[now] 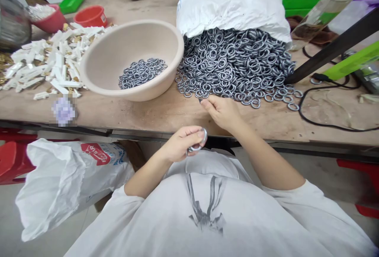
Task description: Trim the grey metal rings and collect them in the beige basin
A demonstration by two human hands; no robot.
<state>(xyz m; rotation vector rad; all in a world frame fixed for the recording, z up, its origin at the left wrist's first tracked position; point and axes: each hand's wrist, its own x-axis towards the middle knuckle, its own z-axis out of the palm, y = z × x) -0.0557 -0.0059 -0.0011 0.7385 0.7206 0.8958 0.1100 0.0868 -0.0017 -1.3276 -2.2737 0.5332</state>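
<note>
In front of my body, my left hand (183,142) is closed around at least one shiny grey ring (204,136), pinched between thumb and fingers. My right hand (223,113) is closed just over the table's front part, beside the near edge of a big pile of grey rings (233,63). A small dark pointed tip (200,100) sticks out past its thumb and finger; the rest of that thing is hidden. Left of the pile stands a wide beige basin (103,61) with a heap of similar rings (142,73) inside.
A white sack (233,8) lies open behind the ring pile. White and brownish pieces (60,61) cover the table's left side, near a red tub (91,16). A dark slanted bar (334,47) and a black cable (302,111) are at right. Another white sack (68,170) stands below the table.
</note>
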